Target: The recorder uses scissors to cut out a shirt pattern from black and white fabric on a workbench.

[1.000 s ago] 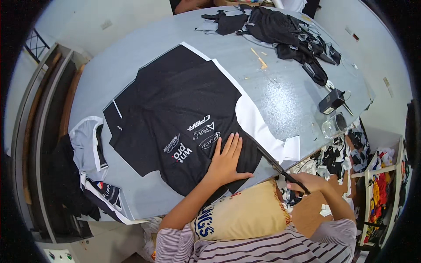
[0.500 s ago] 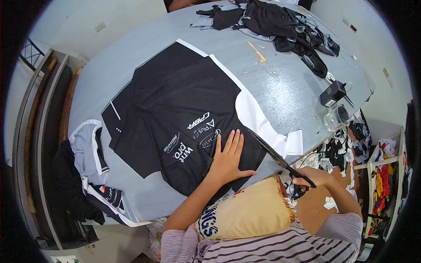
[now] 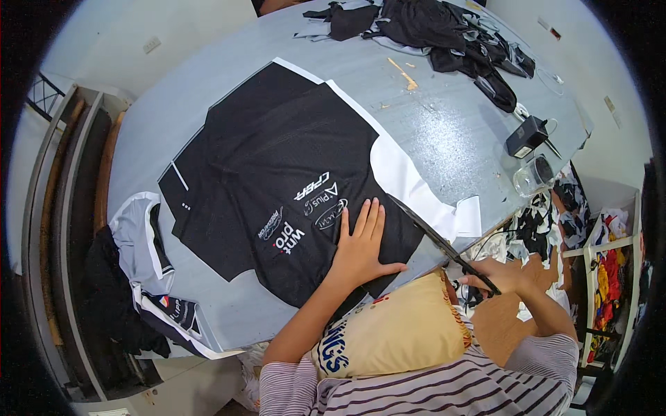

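Note:
A large black printed fabric panel (image 3: 277,152) with white lettering lies over white-edged sheet on the grey table. My left hand (image 3: 359,248) rests flat on its near right part, fingers spread and thumb pointing right. In my right hand (image 3: 496,276), closed round the handles, is a pair of long dark scissors (image 3: 437,239). Their blades lie along the boundary between the black fabric and the white strip (image 3: 409,173) beside it, tips pointing away from me. The handle loops are partly hidden by my fingers.
A heap of black and grey cloth (image 3: 444,35) lies at the far edge. To the right are a black adapter box (image 3: 527,136) and a clear glass (image 3: 534,177). More garment pieces (image 3: 142,236) hang over the left edge. A cream pillow (image 3: 392,326) covers my lap.
The scissors' handles have come closer together, and the blades look more nearly closed. My left hand stays flat in the same place on the fabric. The whole view has shifted slightly.

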Available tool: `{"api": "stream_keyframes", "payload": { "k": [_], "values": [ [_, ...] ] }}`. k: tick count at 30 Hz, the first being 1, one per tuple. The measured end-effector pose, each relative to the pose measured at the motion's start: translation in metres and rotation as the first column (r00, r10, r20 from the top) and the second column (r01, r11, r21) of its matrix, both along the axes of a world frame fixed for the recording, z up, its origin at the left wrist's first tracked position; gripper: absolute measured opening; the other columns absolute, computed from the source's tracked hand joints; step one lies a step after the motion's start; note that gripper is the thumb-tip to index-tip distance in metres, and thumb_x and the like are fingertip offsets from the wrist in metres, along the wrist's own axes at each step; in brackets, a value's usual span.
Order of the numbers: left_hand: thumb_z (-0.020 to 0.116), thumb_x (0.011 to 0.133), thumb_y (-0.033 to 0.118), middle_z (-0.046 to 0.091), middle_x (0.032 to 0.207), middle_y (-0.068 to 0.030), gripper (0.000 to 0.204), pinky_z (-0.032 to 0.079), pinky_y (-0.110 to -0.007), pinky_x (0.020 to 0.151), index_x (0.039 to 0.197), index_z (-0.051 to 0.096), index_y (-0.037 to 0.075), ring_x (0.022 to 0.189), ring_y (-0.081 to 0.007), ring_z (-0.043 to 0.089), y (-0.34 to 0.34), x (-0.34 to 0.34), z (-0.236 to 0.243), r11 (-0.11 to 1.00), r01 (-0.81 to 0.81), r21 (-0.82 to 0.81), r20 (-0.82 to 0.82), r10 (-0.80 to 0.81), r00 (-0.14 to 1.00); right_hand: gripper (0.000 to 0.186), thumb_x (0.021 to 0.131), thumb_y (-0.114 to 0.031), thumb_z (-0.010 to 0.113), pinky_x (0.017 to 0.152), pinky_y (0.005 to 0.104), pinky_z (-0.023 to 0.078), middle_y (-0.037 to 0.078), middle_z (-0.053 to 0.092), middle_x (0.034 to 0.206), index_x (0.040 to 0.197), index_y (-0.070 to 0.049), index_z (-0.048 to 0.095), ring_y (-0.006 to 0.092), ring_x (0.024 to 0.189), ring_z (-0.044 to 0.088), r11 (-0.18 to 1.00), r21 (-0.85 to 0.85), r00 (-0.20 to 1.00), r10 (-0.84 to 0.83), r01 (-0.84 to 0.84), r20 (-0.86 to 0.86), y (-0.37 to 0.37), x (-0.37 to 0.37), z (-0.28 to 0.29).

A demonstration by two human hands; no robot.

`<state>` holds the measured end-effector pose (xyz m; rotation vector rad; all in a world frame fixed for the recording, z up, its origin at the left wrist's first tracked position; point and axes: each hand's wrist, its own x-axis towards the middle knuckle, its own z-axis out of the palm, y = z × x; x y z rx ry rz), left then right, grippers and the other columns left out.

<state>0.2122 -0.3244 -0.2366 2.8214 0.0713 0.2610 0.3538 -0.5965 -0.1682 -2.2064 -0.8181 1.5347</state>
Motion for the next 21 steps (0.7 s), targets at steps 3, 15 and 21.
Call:
{"api": "stream_keyframes", "payload": {
  "k": [3, 15, 21],
  "values": [
    [0.057, 0.063, 0.076, 0.027, 0.145, -0.0237, 0.115, 0.008, -0.056, 0.109, 0.135, 0.032, -0.010, 0.138, -0.0302, 0.019, 0.000, 0.000, 0.000, 1.000, -0.003, 0.000, 0.008, 0.003, 1.000, 0.049, 0.089, -0.050, 0.052, 0.043, 0.0262, 0.042, 0.003, 0.051, 0.052, 0.079, -0.002, 0.052, 0.0123, 0.046, 0.055, 1.000, 0.000, 1.000, 0.011, -0.011, 0.007, -0.001, 0.000, 0.002],
    [0.056, 0.062, 0.077, 0.026, 0.145, -0.0246, 0.118, 0.008, -0.056, 0.109, 0.135, 0.030, -0.011, 0.139, -0.0299, 0.019, 0.000, -0.001, -0.003, 1.000, -0.012, -0.003, 0.011, 0.012, 1.000, 0.054, 0.089, -0.055, 0.049, 0.049, 0.0304, 0.043, 0.007, 0.054, 0.058, 0.083, -0.001, 0.053, 0.0176, 0.053, 0.057, 0.995, -0.050, 0.993, 0.086, -0.082, 0.075, 0.016, -0.003, 0.019],
    [0.055, 0.062, 0.079, 0.026, 0.145, -0.0249, 0.119, 0.007, -0.056, 0.109, 0.135, 0.029, -0.012, 0.139, -0.0304, 0.018, -0.001, -0.001, -0.002, 1.000, -0.011, 0.005, 0.003, 0.011, 1.000, 0.067, 0.086, -0.066, 0.042, 0.055, 0.0337, 0.044, 0.009, 0.056, 0.062, 0.084, 0.001, 0.052, 0.0215, 0.060, 0.059, 0.971, -0.069, 0.957, 0.237, -0.229, 0.164, 0.039, 0.004, 0.018]
  ]
}}
